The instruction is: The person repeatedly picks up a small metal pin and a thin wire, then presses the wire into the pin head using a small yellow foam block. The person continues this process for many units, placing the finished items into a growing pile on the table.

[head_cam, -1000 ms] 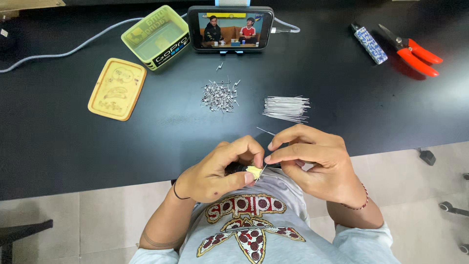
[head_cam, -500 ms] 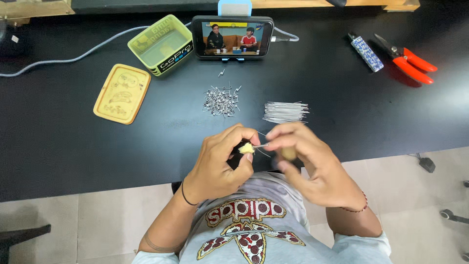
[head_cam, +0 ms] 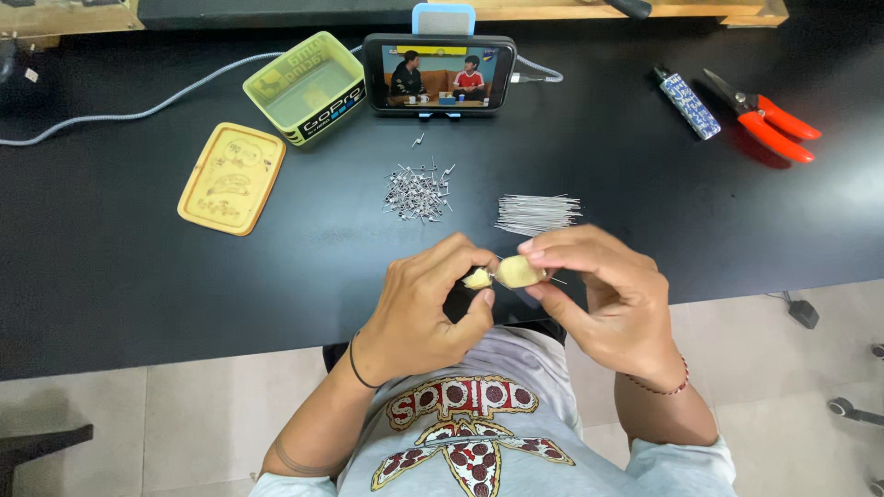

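Both hands have dropped nearer the table's front edge: left hand pinches a small pale piece at its fingertips, right hand grips a bigger pale piece between thumb and forefinger, a thin pin poking out beside it

The person wears a light grey short-sleeved T-shirt with a printed chest graphic: a row of rounded letters and, beneath it, a three-leaf emblem, both filled with a red-and-cream pizza pattern. The sleeves end above the elbows, leaving both forearms bare. A thin black band circles the left wrist below the left hand. A slim red cord bracelet circles the right wrist below the right hand. No gloves or rings show.
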